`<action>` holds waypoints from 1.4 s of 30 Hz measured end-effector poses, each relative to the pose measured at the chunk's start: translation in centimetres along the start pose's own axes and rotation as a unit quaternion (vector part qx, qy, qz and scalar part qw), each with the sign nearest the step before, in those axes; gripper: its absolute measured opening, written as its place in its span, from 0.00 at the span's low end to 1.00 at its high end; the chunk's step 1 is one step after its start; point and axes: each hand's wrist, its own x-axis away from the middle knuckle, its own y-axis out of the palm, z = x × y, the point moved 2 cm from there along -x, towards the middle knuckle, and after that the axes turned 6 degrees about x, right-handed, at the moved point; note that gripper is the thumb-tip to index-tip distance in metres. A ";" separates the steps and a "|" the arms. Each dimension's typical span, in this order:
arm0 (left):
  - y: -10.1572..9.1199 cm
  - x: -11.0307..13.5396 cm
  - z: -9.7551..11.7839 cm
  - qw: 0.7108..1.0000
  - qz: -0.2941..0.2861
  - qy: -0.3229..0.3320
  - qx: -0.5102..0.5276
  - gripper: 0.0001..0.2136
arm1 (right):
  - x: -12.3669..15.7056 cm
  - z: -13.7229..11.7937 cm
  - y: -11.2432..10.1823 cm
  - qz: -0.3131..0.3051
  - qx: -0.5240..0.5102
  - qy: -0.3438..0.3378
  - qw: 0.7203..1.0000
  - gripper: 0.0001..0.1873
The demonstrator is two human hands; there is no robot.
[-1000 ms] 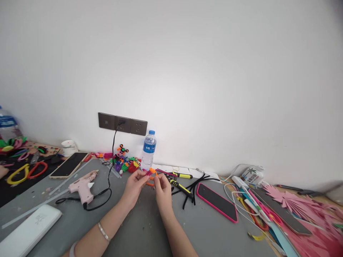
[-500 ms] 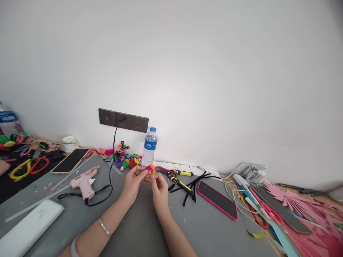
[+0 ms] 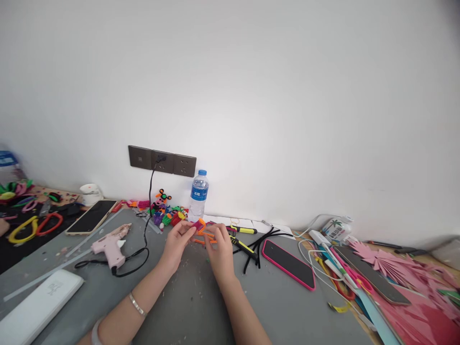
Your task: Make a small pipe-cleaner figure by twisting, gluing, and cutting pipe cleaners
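Both my hands meet over the grey table and pinch a small craft piece of orange and pink pipe cleaner. My left hand holds its pink end between thumb and fingers. My right hand grips the orange strands, which stick out to the right. A silver bracelet circles my left wrist. Black pipe cleaners and yellow-handled pliers lie just right of my hands.
A pink glue gun with a black cord lies left. A water bottle and colourful pipe-cleaner figures stand by the wall sockets. Phones, a white power bank, cables and pink paper fans crowd the sides.
The pipe-cleaner piece has been turned: its orange loop now lies flattened and stretched out to the right between my hands. My right hand has shifted slightly right.
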 end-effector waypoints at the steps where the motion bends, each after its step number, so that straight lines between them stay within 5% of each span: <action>1: 0.0 0.0 0.0 1.000 -0.003 0.000 -0.007 0.13 | -0.1 0.0 -0.1 -0.010 0.026 -0.027 0.999 0.10; 10: 0.1 0.1 0.3 0.997 -0.014 0.034 -0.061 0.12 | -0.1 0.1 -0.1 -0.066 0.085 -0.106 0.988 0.08; 32: -0.8 -0.4 0.0 0.967 -0.088 0.057 -0.231 0.12 | -1.3 0.8 -2.8 -0.239 -0.094 0.042 0.965 0.05; 42: -0.4 -0.2 0.5 0.953 -0.141 0.041 -0.265 0.12 | -1.6 1.6 -3.8 -0.233 -0.081 0.054 0.968 0.05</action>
